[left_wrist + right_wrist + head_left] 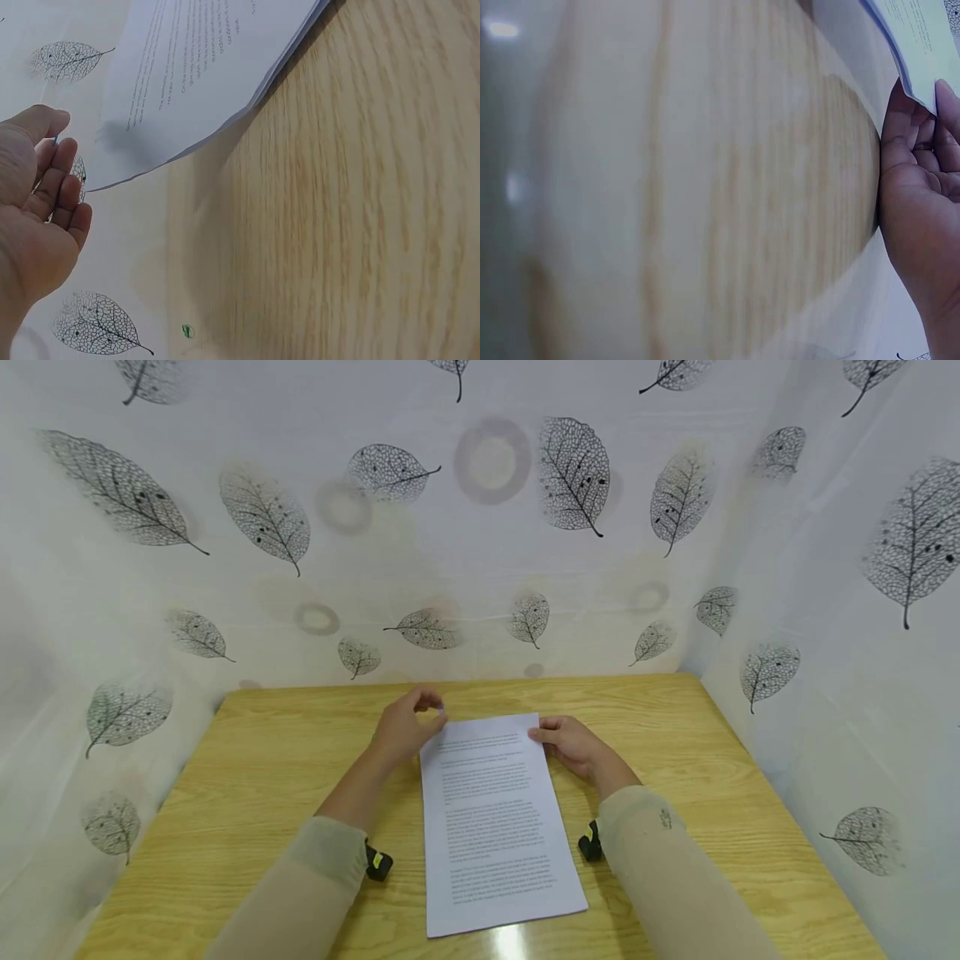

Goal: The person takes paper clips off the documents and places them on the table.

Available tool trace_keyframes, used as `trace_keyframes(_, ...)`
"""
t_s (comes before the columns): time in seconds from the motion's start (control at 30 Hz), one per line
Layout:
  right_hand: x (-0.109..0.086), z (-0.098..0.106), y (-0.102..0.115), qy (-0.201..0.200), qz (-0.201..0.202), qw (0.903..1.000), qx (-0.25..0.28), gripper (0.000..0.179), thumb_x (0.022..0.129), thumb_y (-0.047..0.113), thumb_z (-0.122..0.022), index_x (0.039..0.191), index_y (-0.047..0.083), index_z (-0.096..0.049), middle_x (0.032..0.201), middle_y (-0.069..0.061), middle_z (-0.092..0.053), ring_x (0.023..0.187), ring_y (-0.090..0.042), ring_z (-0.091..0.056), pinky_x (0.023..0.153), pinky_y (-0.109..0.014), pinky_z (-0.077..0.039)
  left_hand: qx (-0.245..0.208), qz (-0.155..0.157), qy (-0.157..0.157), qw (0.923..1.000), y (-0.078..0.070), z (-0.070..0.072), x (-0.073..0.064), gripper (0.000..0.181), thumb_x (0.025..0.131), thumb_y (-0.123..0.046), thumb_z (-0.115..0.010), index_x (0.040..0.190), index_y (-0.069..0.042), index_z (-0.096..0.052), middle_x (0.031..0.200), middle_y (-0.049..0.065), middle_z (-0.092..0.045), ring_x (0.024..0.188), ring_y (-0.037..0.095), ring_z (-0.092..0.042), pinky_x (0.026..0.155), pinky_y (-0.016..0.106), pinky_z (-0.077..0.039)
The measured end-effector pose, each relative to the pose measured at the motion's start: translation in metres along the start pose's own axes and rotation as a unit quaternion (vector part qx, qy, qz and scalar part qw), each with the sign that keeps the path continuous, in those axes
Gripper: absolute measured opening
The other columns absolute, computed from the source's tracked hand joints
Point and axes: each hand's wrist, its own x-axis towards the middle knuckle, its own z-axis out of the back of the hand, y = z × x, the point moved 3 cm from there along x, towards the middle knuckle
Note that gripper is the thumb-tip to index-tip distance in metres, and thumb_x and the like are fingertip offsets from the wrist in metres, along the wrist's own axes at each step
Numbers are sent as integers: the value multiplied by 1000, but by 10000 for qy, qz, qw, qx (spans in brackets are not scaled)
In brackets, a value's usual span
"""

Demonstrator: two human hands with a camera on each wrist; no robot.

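Note:
A stack of printed paper sheets lies lengthwise before me, text side up. My right hand pinches its upper right corner, thumb on top; the right wrist view shows the corner of the sheets between thumb and fingers. At the upper left corner is my left hand, its thumb and curled fingers pinching a small thin bluish thing. Too little of that piece shows to tell its kind. In the left wrist view the left hand is beside the paper's edge, with a gap between them.
The sheets rest on a wooden table with light yellow grain. White cloth printed with dark leaves hangs behind the table and along both sides. A black wrist camera is on the left wrist, another wrist camera on the right.

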Motion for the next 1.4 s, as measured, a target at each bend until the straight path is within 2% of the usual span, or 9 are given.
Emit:
trace_keyframes(0.3,1,1,-1,39,7,10000,28,33,110,8,-62,136,-12,-64,120,-4,-75,104,-11,-70,88,-22,-60,239,-165,-104,9995,-3,10,-15,36,98,-30,-80,129,-16,-70,138,8,-72,141,35,-60,124,58,-45)
trace_keyframes(0.57,2,3,-4,-41,-28,9999,90,26,109,7,-62,129,-9,-68,119,-4,-75,105,-12,-69,88,-23,-59,400,-219,-147,9989,-2,25,-26,37,102,-30,-76,134,-15,-69,143,10,-69,142,36,-58,122,60,-46)
trace_keyframes(0.77,3,2,-3,-41,-18,10000,53,29,110,7,-60,133,-10,-66,124,-7,-74,108,-12,-69,90,-23,-60,526,-138,-120,9984,8,40,-30,39,104,-29,-74,138,-13,-67,145,12,-68,143,38,-57,122,62,-46)
trace_keyframes(0.97,2,1,-1,6,-3,10000,68,34,110,8,-61,139,-11,-64,130,-9,-73,109,-11,-69,91,-22,-59,695,-162,-133,9974,22,51,-35,37,104,-27,-73,136,-10,-68,143,14,-69,141,40,-58,121,61,-47)
trace_keyframes(1.17,0,1,-1,22,-18,9999,108,33,110,8,-62,137,-11,-64,125,-4,-75,108,-10,-70,91,-21,-59,967,-51,-66,9953,39,59,-38,37,105,-27,-72,137,-8,-68,144,18,-67,140,42,-58,118,62,-49)
trace_keyframes(1.4,0,3,0,-6,-56,9999,122,33,110,8,-62,136,-10,-65,127,-6,-75,109,-9,-70,91,-21,-60,1072,-31,-12,9942,53,65,-40,36,106,-27,-71,137,-8,-68,143,20,-67,139,44,-57,117,65,-48)
